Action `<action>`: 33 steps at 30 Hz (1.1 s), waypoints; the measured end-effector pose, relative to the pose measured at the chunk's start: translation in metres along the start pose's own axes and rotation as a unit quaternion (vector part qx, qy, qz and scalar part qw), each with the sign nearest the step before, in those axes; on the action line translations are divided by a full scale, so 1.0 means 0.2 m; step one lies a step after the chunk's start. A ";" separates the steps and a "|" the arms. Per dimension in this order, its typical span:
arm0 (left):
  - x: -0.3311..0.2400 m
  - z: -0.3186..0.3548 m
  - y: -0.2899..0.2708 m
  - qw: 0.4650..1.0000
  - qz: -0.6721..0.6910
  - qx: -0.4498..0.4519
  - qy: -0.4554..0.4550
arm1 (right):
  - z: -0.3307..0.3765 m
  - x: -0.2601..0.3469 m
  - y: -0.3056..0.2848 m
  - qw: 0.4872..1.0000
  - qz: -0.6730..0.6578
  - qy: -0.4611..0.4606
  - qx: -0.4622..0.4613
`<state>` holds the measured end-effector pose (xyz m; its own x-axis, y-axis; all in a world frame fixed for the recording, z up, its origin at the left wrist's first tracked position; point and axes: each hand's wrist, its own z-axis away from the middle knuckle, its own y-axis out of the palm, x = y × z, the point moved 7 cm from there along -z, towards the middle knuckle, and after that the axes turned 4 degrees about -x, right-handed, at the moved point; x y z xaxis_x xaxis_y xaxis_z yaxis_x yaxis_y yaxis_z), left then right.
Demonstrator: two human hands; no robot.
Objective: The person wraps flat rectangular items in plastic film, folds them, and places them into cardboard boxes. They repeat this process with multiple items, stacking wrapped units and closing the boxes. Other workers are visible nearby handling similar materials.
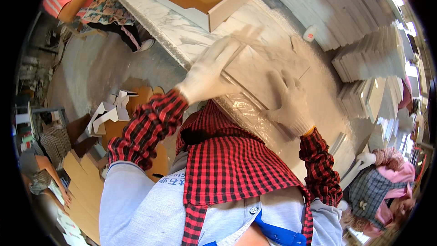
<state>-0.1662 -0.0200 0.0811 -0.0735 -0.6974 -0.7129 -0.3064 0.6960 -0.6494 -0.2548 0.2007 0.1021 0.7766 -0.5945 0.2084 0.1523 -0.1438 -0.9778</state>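
A thin pale tile [267,75] lies in front of me, its far part blurred. My left hand [213,69], in a white knit glove, is at the tile's left side. Its fingertips are smeared by motion, so I cannot tell whether they grip. On the near right part of the tile is my right hand [288,105], also gloved, with thumb and fingers spread. Clear plastic film [241,108] shows along the table's near edge, below the tile.
An open cardboard box [230,9] stands at the far side of the marble-patterned table [175,27]. Stacks of thin slabs [371,54] rise at the right. Co-workers are at the upper left, lower left and right. Folded cardboard [82,191] is at lower left.
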 end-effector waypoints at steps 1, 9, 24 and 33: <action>-0.03 -0.09 0.02 0.996 0.008 0.063 -0.061 | 0.01 0.01 -0.02 1.000 0.027 0.009 -0.010; -0.05 -0.13 0.24 0.992 -0.027 0.119 -0.045 | 0.11 0.00 0.04 0.995 0.024 0.095 0.015; 0.01 -0.10 0.15 0.895 0.332 0.130 -0.266 | 0.78 -0.29 0.02 0.753 -0.437 0.434 -0.232; 0.11 -0.09 0.16 0.932 0.249 0.186 -0.187 | 0.65 -0.22 -0.01 0.735 -0.449 0.469 -0.195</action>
<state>-0.1956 -0.0163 0.0485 0.2382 -0.2119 -0.9478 0.0323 0.9771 -0.2103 -0.2097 0.3307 0.0914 -0.3219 -0.3790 0.8676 0.0172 -0.9186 -0.3949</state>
